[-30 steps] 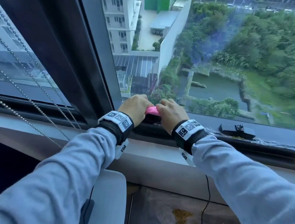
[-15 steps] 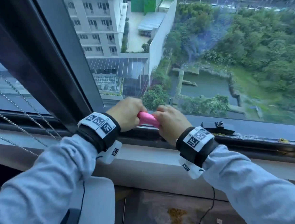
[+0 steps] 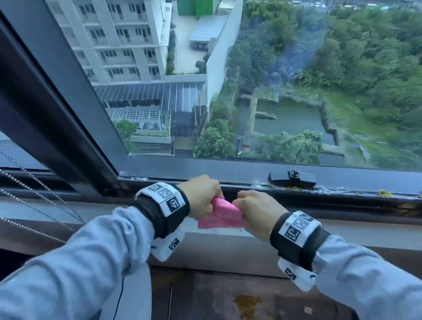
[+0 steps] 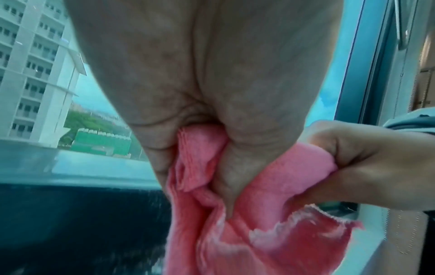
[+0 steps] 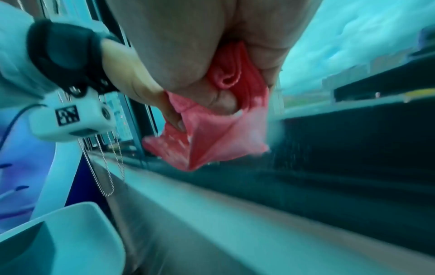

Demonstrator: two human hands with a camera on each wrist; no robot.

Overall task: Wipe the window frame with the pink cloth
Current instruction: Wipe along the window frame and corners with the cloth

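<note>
Both hands, left hand (image 3: 200,195) and right hand (image 3: 256,213), grip the bunched pink cloth (image 3: 221,217) just above the near window frame (image 3: 353,204). Risk: wadded cloth smears grime, or snags that latch (image 3: 293,178) on the right.

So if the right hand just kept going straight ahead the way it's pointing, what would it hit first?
Probably the dark window frame. The right hand, gripping the pink cloth, points forward at the frame's lower rail, with the glass beyond it. The gap between them is hard to judge.
</note>
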